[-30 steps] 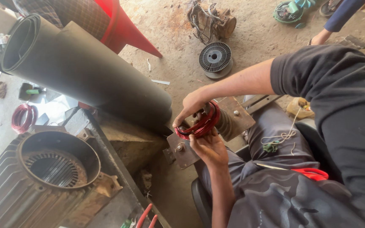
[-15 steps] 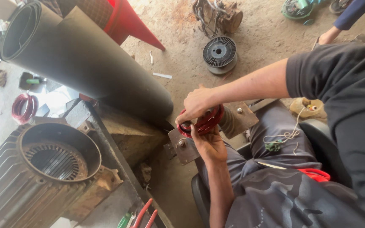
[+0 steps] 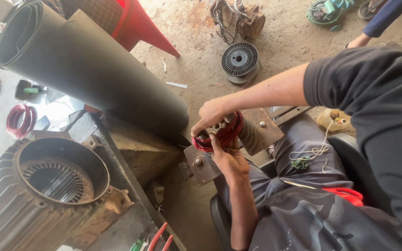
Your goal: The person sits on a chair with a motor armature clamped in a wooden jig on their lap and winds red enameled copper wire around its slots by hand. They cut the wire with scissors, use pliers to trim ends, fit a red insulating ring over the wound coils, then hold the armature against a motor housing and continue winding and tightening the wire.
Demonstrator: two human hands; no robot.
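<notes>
While two hands, left (image 3: pixel 229 160) and right (image 3: pixel 212 114), grip one red-wound stator (image 3: pixel 219 132), two motor housings (image 3: pixel 54 179) lie nearby.

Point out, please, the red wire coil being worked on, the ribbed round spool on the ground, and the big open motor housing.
red wire coil (image 3: pixel 219 137): head view, on the front loop of red windings.
ribbed round spool (image 3: pixel 239 59): head view, on its finned top face.
open motor housing (image 3: pixel 24 158): head view, on the left of its round rim.
</notes>
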